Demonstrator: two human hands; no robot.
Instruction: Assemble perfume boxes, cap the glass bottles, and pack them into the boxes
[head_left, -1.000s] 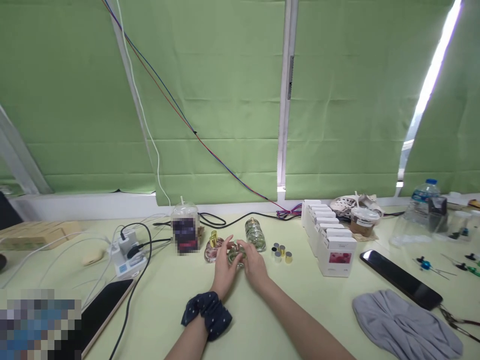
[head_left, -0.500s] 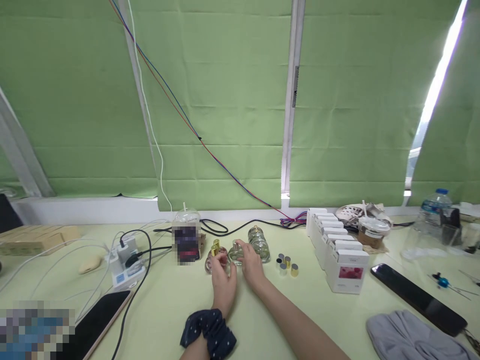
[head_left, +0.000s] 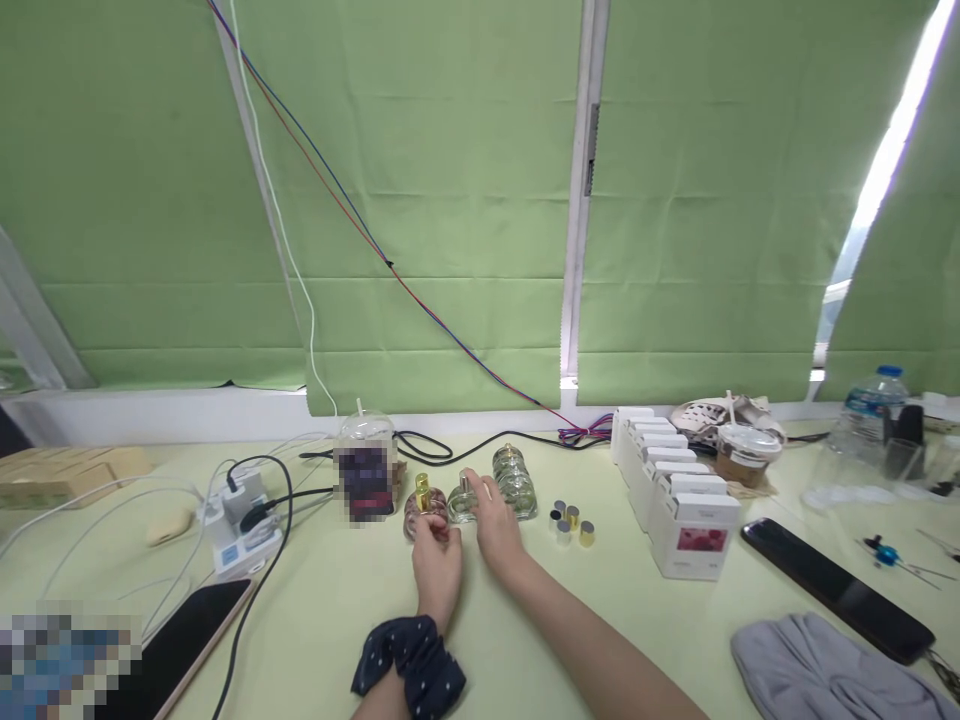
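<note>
My left hand (head_left: 437, 560), with a dark dotted scrunchie (head_left: 411, 665) at the wrist, has its bent fingers against the front of a pinkish glass bottle (head_left: 421, 500) with a gold top. My right hand (head_left: 495, 520) reaches over a clear round bottle (head_left: 463, 500), fingers around its silver neck. Behind my right hand stands a row of clear glass bottles (head_left: 514, 482). Several gold and silver caps (head_left: 573, 518) stand on the table just right of it.
White boxes (head_left: 694, 535) line up at the right, near a black phone (head_left: 836, 590) and a grey cloth (head_left: 829, 665). A power strip (head_left: 244, 535) with cables, another phone (head_left: 180, 645) and a pixelated cup (head_left: 366, 480) are on the left.
My left hand has shifted slightly lower, off the gold top of the pink bottle to its body. My right hand stays at the clear bottle. The camera view has shifted slightly.
</note>
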